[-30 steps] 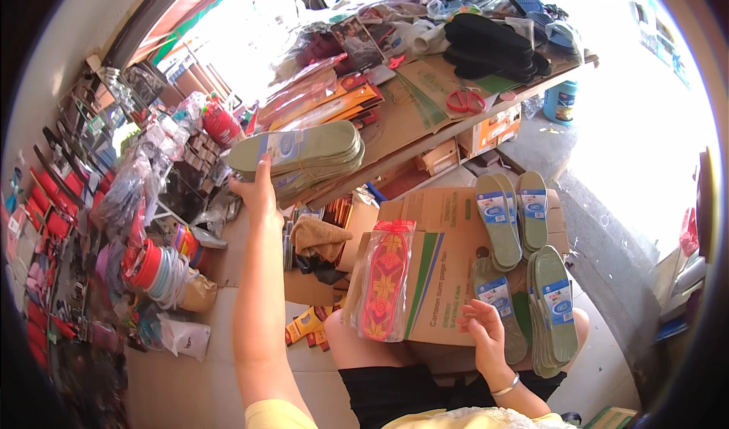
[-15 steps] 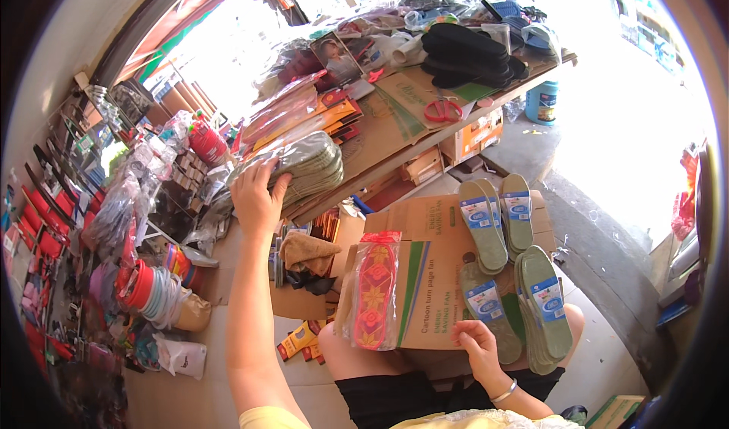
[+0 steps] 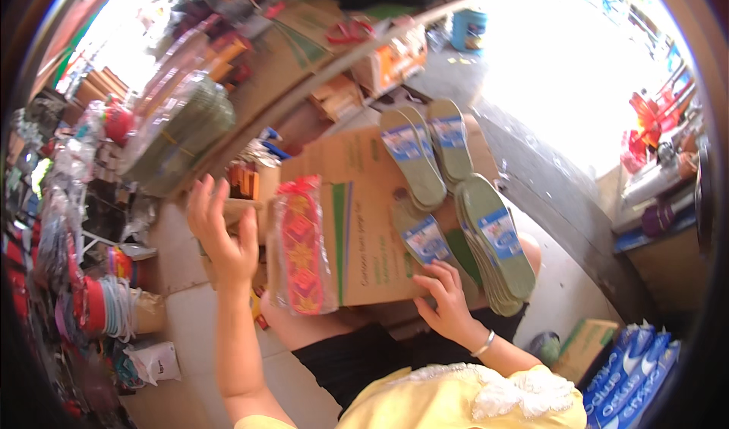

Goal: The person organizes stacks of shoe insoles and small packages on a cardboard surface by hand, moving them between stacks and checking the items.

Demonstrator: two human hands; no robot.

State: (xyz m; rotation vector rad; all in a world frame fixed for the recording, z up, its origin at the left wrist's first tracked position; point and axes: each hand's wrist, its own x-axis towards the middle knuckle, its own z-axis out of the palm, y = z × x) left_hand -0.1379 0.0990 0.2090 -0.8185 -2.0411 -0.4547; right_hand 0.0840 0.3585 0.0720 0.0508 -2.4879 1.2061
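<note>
A: Where are the labelled green shoe insoles (image 3: 499,235) to be found, and is anything held?

B: They are laid in overlapping groups on a printed cardboard carton (image 3: 366,186) across the lap. In the grip of the left hand (image 3: 228,239) nothing is held; its fingers are parted widely, to the left of a red patterned insole (image 3: 301,247) in a clear sleeve. The right hand (image 3: 448,304) is placed by the lower-left green insole (image 3: 427,239), its fingers loosely bent; no hold is seen, and contact cannot be told.

A: How should they be expected to handle?

B: They are judged light, thin and pliable. Little can be broken, but layers may easily be slid apart, so a stack is best pinched by both long edges at the label. The clear sleeve is probably slippery.

A: And the surroundings?

B: The carton is supported by the thighs, so it may be tipped. Beyond it, a worktop (image 3: 345,61) is loaded with bundled insoles (image 3: 190,129) and blurred red scissors (image 3: 349,32). A blue tub (image 3: 468,30) is seen past it.
</note>
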